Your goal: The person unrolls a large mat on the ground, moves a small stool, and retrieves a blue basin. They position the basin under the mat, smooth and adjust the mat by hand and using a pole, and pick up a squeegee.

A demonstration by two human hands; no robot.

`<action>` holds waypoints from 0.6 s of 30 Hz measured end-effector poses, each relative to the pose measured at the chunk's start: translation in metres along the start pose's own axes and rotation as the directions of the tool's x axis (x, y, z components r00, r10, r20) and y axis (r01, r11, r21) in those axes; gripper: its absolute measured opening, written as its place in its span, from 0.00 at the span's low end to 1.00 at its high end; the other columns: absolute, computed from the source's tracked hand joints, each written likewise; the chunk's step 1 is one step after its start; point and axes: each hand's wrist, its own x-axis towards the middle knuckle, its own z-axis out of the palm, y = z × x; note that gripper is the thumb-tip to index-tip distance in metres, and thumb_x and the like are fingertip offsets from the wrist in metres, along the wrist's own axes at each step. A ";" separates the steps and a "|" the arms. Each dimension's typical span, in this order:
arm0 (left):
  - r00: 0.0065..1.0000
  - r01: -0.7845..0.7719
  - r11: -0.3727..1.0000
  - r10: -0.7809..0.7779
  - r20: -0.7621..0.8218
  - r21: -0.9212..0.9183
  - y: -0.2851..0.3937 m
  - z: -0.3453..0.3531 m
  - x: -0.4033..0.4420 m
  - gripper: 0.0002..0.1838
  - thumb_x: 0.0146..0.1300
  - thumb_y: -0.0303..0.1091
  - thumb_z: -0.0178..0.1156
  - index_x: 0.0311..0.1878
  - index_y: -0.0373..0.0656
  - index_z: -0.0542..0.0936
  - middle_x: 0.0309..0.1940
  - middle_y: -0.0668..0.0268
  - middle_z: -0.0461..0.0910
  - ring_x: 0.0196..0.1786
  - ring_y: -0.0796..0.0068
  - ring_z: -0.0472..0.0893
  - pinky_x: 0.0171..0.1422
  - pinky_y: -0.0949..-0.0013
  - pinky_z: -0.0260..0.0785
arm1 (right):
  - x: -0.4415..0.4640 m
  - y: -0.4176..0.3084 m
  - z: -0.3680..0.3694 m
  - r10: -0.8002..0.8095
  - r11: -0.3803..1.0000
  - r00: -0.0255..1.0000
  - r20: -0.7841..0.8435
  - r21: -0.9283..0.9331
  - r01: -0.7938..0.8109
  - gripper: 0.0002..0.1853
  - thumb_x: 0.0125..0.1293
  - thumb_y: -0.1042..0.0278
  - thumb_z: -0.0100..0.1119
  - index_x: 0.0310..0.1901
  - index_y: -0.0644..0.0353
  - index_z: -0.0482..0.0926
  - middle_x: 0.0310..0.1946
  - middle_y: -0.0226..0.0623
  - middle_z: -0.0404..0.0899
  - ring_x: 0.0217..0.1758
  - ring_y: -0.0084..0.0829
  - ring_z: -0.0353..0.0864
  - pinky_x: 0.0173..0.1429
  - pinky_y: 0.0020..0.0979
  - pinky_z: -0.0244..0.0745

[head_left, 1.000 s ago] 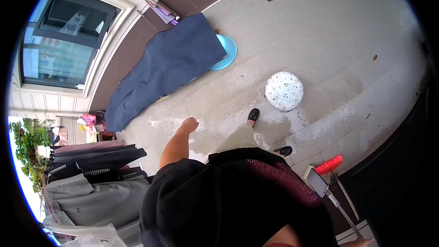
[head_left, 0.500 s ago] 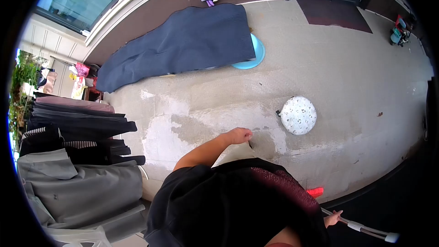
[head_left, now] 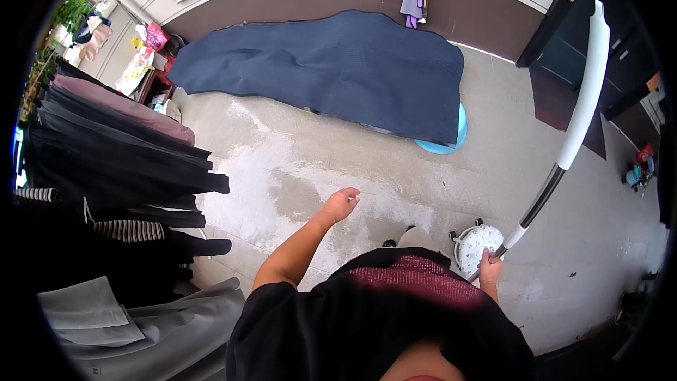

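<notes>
My right hand [head_left: 489, 268] is wrapped round a long pole [head_left: 541, 196] with white sleeves and a dark middle section. The pole slants up to the right, and its lower end is hidden near my body. Just behind that hand stands a low round stool [head_left: 474, 245] with a patterned white seat and casters. My left hand [head_left: 342, 203] hangs over the floor, its fingers loosely bent and partly apart, with nothing visible in it.
A dark blue mat [head_left: 331, 74] stretches along the wall, its right end over a light blue basin [head_left: 451, 142]. Hanging clothes [head_left: 127, 162] fill the left side. Whitish patches mark the concrete floor [head_left: 338, 148]. Dark doors [head_left: 613, 63] stand at the far right.
My right hand has brought the pole up from the lower right to a raised slant in front of the stool. My view has turned right, and my left arm has swung slightly left.
</notes>
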 end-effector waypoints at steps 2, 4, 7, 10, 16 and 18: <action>1.000 -0.014 0.999 0.014 -0.006 -0.043 0.013 -0.013 0.010 0.16 0.62 0.39 0.56 0.51 0.44 0.75 0.44 0.59 0.80 0.42 0.66 0.80 0.50 0.67 0.72 | 0.022 -0.056 0.044 -0.019 1.000 0.992 0.125 -0.016 0.021 0.20 0.60 0.59 0.57 0.17 0.65 0.70 0.11 0.38 0.70 0.13 0.29 0.71 0.23 0.35 0.67; 0.995 -0.102 0.979 0.102 -0.011 -0.179 0.030 -0.031 0.026 0.19 0.62 0.39 0.55 0.55 0.45 0.73 0.46 0.59 0.79 0.44 0.65 0.79 0.52 0.66 0.71 | 0.048 -0.101 0.091 -0.174 0.976 0.969 0.175 -0.098 0.193 0.21 0.59 0.58 0.57 0.19 0.69 0.73 0.13 0.43 0.72 0.16 0.34 0.73 0.26 0.39 0.67; 0.989 -0.139 0.956 0.145 0.003 -0.259 0.057 -0.076 0.052 0.23 0.62 0.42 0.56 0.59 0.45 0.70 0.52 0.59 0.76 0.53 0.64 0.75 0.58 0.63 0.67 | 0.090 -0.172 0.163 -0.168 0.968 0.943 0.286 -0.133 0.212 0.23 0.59 0.55 0.57 0.16 0.67 0.73 0.12 0.42 0.72 0.16 0.34 0.74 0.26 0.37 0.67; 0.962 -0.272 0.955 0.273 -0.007 -0.115 0.071 -0.130 0.090 0.26 0.61 0.44 0.57 0.61 0.45 0.67 0.58 0.56 0.70 0.62 0.60 0.67 0.63 0.62 0.61 | 0.119 -0.262 0.236 -0.243 0.933 0.895 0.374 -0.161 0.321 0.24 0.59 0.53 0.57 0.14 0.64 0.72 0.10 0.38 0.71 0.14 0.31 0.74 0.24 0.35 0.68; 0.971 -0.236 0.895 0.203 -0.125 -0.378 0.092 -0.202 0.202 0.38 0.62 0.45 0.56 0.69 0.40 0.51 0.66 0.50 0.56 0.69 0.60 0.57 0.70 0.62 0.51 | 0.136 -0.461 0.359 -0.202 0.852 0.742 0.639 -0.259 0.455 0.24 0.56 0.48 0.55 0.20 0.66 0.78 0.14 0.44 0.75 0.22 0.41 0.79 0.32 0.38 0.72; 0.933 -0.263 0.675 -0.004 -0.359 -0.689 0.090 -0.205 0.258 0.35 0.60 0.51 0.57 0.63 0.36 0.61 0.58 0.48 0.67 0.61 0.60 0.68 0.62 0.64 0.62 | 0.136 -0.503 0.408 -0.127 0.823 0.690 0.712 -0.313 0.474 0.21 0.55 0.51 0.55 0.24 0.67 0.79 0.20 0.47 0.78 0.27 0.42 0.81 0.37 0.38 0.73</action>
